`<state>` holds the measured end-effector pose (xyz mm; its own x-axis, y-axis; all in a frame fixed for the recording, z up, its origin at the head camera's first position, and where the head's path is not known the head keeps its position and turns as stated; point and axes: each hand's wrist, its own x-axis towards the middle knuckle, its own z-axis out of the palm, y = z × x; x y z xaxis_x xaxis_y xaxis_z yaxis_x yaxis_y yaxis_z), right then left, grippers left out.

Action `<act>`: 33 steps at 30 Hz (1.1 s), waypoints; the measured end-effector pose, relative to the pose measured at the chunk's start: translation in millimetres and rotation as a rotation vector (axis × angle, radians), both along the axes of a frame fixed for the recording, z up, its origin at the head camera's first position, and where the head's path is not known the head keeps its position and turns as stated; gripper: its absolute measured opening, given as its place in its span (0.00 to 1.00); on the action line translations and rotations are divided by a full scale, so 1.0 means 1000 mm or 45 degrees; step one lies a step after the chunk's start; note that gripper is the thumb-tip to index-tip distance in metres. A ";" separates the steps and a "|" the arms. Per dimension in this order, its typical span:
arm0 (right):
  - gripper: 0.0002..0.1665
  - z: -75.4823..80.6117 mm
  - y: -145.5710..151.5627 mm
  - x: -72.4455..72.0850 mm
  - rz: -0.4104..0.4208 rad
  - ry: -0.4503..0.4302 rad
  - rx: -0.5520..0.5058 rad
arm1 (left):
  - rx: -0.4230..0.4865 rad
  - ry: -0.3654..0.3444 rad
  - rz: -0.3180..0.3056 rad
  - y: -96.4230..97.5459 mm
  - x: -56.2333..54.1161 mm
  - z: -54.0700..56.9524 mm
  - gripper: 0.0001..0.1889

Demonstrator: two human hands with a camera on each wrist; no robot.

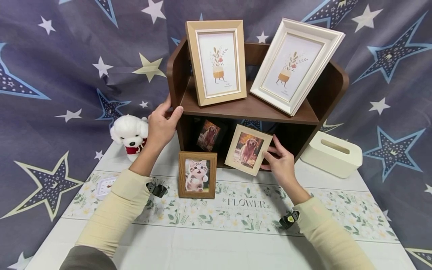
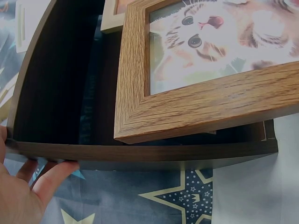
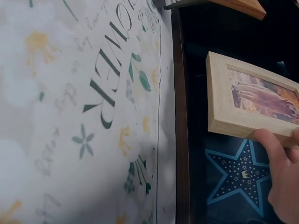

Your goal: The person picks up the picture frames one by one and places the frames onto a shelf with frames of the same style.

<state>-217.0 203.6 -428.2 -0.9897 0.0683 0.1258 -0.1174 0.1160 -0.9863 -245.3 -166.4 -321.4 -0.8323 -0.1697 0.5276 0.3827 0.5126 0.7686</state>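
Observation:
In the head view my left hand (image 1: 162,125) grips the left side panel of a dark brown two-tier shelf (image 1: 216,108), thumb at its front edge. My right hand (image 1: 281,165) pinches the right edge of a pale wood photo frame (image 1: 228,157) with a dog picture. That frame tilts at the mouth of the lower compartment, where a dim dog image (image 1: 208,135) also shows. A brown wood-grain frame (image 1: 180,176) with a kitten picture stands just in front of the shelf. In the left wrist view, fingers (image 2: 53,182) lie against the panel's outer face.
On the upper tier stand a tan frame (image 1: 216,101) and a tilted white frame (image 1: 270,98), both with plant prints. A white plush dog (image 1: 128,129) sits left of the shelf, a cream tissue box (image 1: 330,161) right. A floral runner (image 1: 249,215) crosses the white table; a small white clock (image 1: 104,186) lies left.

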 end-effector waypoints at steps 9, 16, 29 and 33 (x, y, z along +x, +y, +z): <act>0.44 -0.006 -0.009 -0.011 -0.053 0.041 -0.030 | 0.009 0.019 -0.005 -0.001 -0.001 -0.001 0.28; 0.43 -0.012 -0.014 -0.019 -0.096 0.035 -0.041 | 0.009 0.016 -0.003 -0.001 -0.001 -0.001 0.28; 0.42 -0.023 -0.022 -0.031 -0.150 0.041 0.016 | -0.005 0.019 0.008 -0.001 -0.001 -0.001 0.28; 0.42 -0.027 -0.025 -0.033 -0.167 0.054 -0.003 | 0.010 0.024 -0.001 0.000 -0.002 -0.001 0.28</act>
